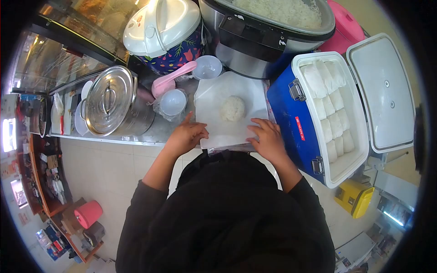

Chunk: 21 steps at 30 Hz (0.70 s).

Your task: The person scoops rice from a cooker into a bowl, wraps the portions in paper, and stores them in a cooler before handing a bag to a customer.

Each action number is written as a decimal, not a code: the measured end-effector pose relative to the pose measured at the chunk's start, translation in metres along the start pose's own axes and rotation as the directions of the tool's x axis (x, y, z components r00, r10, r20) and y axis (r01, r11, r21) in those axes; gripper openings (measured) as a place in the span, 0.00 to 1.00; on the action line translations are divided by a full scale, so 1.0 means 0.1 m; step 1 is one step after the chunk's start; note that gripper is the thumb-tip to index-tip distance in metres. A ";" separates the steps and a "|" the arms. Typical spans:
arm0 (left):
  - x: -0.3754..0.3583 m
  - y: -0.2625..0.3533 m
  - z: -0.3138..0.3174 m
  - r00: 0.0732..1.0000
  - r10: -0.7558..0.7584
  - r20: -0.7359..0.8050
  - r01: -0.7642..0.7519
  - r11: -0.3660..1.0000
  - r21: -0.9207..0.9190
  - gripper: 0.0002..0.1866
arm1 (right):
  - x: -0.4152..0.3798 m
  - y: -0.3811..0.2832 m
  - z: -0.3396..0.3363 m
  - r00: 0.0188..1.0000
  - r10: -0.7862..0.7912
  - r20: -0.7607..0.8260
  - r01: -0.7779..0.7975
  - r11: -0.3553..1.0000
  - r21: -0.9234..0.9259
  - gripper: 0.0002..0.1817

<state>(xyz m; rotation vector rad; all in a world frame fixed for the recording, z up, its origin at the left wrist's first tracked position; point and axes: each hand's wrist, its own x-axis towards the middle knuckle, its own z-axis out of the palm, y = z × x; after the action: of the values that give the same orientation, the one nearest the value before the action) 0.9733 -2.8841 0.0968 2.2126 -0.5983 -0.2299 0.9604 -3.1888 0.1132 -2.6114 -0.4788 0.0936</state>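
A rounded mound of white rice [233,109] sits in the middle of a sheet of white paper [209,98] on the metal counter. My left hand [187,135] is at the paper's left edge, index finger stretched away from the other, bent fingers. On the opposite side, my right hand [267,138] has its fingers spread over the paper's lower right edge, thumb apart. Neither hand touches the rice. Just left of the paper are a small white bowl [173,103] in clear plastic, another white bowl [207,68] and a pink rice scoop [175,77].
A blue cooler box [291,113], lid open, holds several white wrapped packets [334,111] at right. Behind stand a large cooker full of rice [255,43] and a flowered rice cooker [166,34]. A lidded steel pot [111,102] is at left, near a glass display case [50,59].
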 end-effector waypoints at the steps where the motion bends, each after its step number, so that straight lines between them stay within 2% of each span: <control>1: -0.05 0.00 -0.03 1.000 0.008 0.018 -0.008 1.000 -0.018 0.04 | -0.03 0.07 -0.01 0.999 0.005 0.040 -0.006 1.000 0.023 0.14; 3: -0.13 -0.01 -0.07 0.999 0.006 0.039 -0.002 0.996 -0.086 0.04 | -0.08 0.16 -0.04 0.993 0.011 0.118 -0.019 0.998 0.066 0.09; 6: -0.24 -0.06 -0.07 0.999 -0.051 0.019 0.054 0.967 -0.248 0.05 | -0.11 0.16 -0.10 0.998 -0.048 0.038 0.038 0.972 0.233 0.05; 8: -0.29 -0.22 0.07 0.992 -0.115 -0.044 0.090 0.923 -0.373 0.04 | -0.08 0.28 0.06 0.997 -0.011 -0.072 0.043 0.889 0.456 0.05; 9: -0.28 -0.26 0.13 0.964 -0.248 -0.095 0.180 0.874 -0.451 0.03 | -0.06 0.34 0.16 0.992 0.017 -0.124 0.055 0.829 0.556 0.05; 11: -0.19 -0.29 0.28 0.850 -0.503 -0.159 0.316 0.727 -0.610 0.02 | 0.01 0.41 0.29 0.971 0.233 -0.048 -0.147 0.743 0.653 0.07; 12: -0.12 -0.31 0.33 0.826 -0.531 -0.189 0.343 0.740 -0.579 0.02 | 0.06 0.45 0.35 0.943 0.334 -0.002 -0.240 0.682 0.691 0.08; 14: 0.01 -0.34 0.39 0.772 -0.583 -0.254 0.402 0.757 -0.515 0.03 | 0.18 0.52 0.52 0.891 0.454 0.031 -0.360 0.663 0.657 0.10; 15: 0.06 -0.32 0.38 0.784 -0.555 -0.277 0.402 0.795 -0.454 0.03 | 0.23 0.51 0.55 0.858 0.511 0.047 -0.419 0.645 0.639 0.11; 17: 0.15 -0.29 0.34 0.810 -0.492 -0.318 0.395 0.860 -0.323 0.03 | 0.29 0.52 0.54 0.824 0.556 0.112 -0.536 0.698 0.476 0.10; 18: 0.17 -0.22 0.33 0.816 -0.444 -0.369 0.416 0.896 -0.158 0.03 | 0.31 0.52 0.53 0.802 0.581 0.140 -0.584 0.714 0.385 0.09; 20: 0.20 -0.08 0.34 0.834 -0.330 -0.442 0.442 0.879 0.178 0.06 | 0.33 0.49 0.54 0.859 0.507 -0.063 -0.465 0.827 0.317 0.09; 21: 0.17 -0.08 0.38 0.899 -0.119 -0.422 0.286 0.890 0.357 0.09 | 0.36 0.45 0.52 0.875 0.456 -0.161 -0.405 0.873 0.272 0.09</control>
<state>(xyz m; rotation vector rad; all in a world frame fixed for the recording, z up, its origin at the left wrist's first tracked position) 0.9775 -2.9135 0.0667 2.6360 -0.1935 0.2571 1.0000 -3.1898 0.0471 -2.4123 0.1971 0.0027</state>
